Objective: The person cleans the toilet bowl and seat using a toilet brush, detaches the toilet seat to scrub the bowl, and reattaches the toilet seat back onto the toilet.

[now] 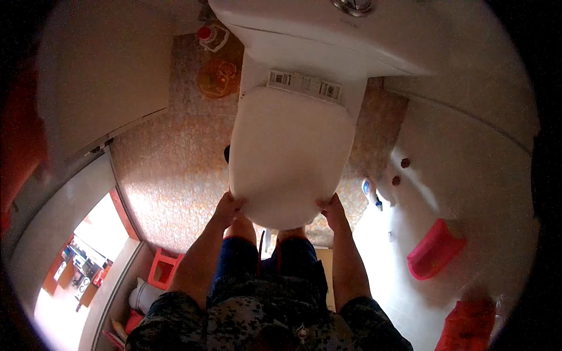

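Observation:
A white toilet lid [293, 152] fills the middle of the head view, below the cistern [316, 35] with its round metal button. On the lid's lower left edge is my left hand [228, 209], its fingers curled at the rim. My right hand [331, 210] grips the lower right edge in the same way. A label strip [304, 86] lies across the back of the toilet near the hinge. Whatever is beneath the lid is hidden from view.
At the upper left are a red-capped white bottle [206, 35] and an orange basket [218, 77]. A pink holder [436, 248] and a white-and-blue bottle [370, 192] are at right. A red stool [164, 268] stands lower left, near a doorway.

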Demonstrator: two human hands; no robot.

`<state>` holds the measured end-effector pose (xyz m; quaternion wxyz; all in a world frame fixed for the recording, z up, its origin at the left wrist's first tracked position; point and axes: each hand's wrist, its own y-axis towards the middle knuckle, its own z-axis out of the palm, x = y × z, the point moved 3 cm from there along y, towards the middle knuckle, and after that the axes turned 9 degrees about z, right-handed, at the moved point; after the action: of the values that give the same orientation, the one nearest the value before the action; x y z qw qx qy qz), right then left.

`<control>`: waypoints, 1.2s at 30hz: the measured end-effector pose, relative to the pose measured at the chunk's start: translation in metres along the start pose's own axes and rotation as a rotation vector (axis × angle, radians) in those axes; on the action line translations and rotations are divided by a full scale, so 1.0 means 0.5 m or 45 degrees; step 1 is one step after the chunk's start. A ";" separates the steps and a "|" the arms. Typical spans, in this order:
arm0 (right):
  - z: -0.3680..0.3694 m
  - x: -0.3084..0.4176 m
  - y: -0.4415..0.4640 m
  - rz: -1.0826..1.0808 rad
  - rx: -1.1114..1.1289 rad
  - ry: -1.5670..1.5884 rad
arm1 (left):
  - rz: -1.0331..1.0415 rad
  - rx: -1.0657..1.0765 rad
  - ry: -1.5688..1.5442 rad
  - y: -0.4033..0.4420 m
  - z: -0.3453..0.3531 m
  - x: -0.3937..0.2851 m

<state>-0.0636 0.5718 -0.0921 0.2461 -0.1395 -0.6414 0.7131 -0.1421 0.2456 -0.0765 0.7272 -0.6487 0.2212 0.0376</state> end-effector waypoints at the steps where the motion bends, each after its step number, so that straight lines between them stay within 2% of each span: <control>1: -0.001 0.005 -0.020 -0.076 -0.009 0.012 | 0.037 0.011 -0.279 -0.021 0.006 -0.006; 3: -0.001 0.015 -0.075 -0.230 -0.026 0.033 | 0.113 0.034 -0.839 -0.086 0.028 -0.020; 6: 0.039 0.080 -0.196 -0.189 -0.066 0.265 | 0.180 0.198 -1.089 -0.197 0.074 -0.119; 7: 0.055 0.095 -0.229 -0.219 0.044 0.296 | 0.137 0.111 -1.039 -0.224 0.087 -0.147; 10: 0.099 0.155 -0.313 -0.146 -0.046 0.438 | 0.162 0.146 -1.194 -0.281 0.119 -0.264; 11: 0.113 0.178 -0.338 -0.033 -0.081 0.454 | 0.119 0.058 -1.200 -0.291 0.126 -0.295; 12: 0.171 0.227 -0.393 -0.031 -0.046 0.576 | 0.133 0.068 -1.197 -0.298 0.132 -0.319; 14: 0.179 0.258 -0.411 -0.125 -0.119 0.541 | 0.163 0.087 -1.190 -0.304 0.142 -0.360; 17: 0.160 0.303 -0.383 -0.229 -0.075 0.613 | 0.210 0.155 -1.236 -0.293 0.158 -0.419; 20: 0.145 0.366 -0.363 -0.507 0.277 0.470 | 0.264 0.160 -1.363 -0.293 0.181 -0.460; 21: 0.116 0.378 -0.341 -0.502 0.367 0.485 | 0.306 0.153 -1.385 -0.292 0.186 -0.475; 23: 0.073 0.402 -0.304 -0.535 0.374 0.488 | 0.389 0.149 -1.431 -0.286 0.191 -0.508; 26: 0.025 0.453 -0.251 -0.687 0.063 0.335 | 0.411 0.243 -1.455 -0.268 0.190 -0.558; 27: 0.020 0.468 -0.238 -0.739 -0.070 0.240 | 0.362 0.103 -1.390 -0.287 0.198 -0.591; 29: 0.016 0.505 -0.216 -0.845 -0.360 -0.015 | 0.492 0.656 -1.737 -0.249 0.191 -0.589; 31: 0.031 0.530 -0.197 -0.902 -0.702 -0.345 | 0.528 0.792 -1.767 -0.235 0.182 -0.593; 33: 0.050 0.554 -0.182 -0.933 -0.937 -0.547 | 0.476 0.521 -1.516 -0.233 0.172 -0.618; 35: 0.064 0.576 -0.168 -1.007 -0.880 -0.545 | 0.596 0.584 -0.999 -0.212 0.125 -0.608; 36: 0.060 0.582 -0.154 -1.047 -0.724 -0.491 | 0.641 0.605 -0.741 -0.196 0.094 -0.597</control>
<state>-0.3101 0.7048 0.0220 0.3354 0.1955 -0.8446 0.3687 -0.3645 0.3451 0.1278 0.8561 -0.3521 0.1611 0.3423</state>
